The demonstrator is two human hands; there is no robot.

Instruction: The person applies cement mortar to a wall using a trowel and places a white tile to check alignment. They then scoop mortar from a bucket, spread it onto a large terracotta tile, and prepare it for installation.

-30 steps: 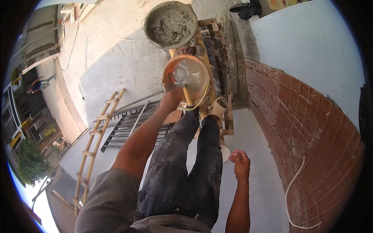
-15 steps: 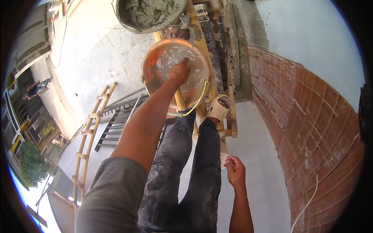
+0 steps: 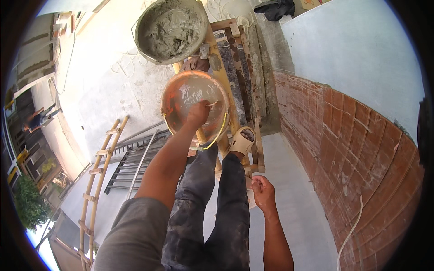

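The orange bucket (image 3: 170,105) of cloudy liquid looks heavy and slosh-prone, best gripped by its yellow handle (image 3: 224,120). Left hand's (image 3: 197,114) fingers: cannot tell; right hand's (image 3: 263,195) curl, pressed together.

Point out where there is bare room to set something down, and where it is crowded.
Bare: white floor between the right hand and the tiled wall; pale ground between the ladder top and the orange bucket. Crowded: the poles, where the mortar bucket, orange bucket and a foot sit close together, the left hand over the orange bucket.
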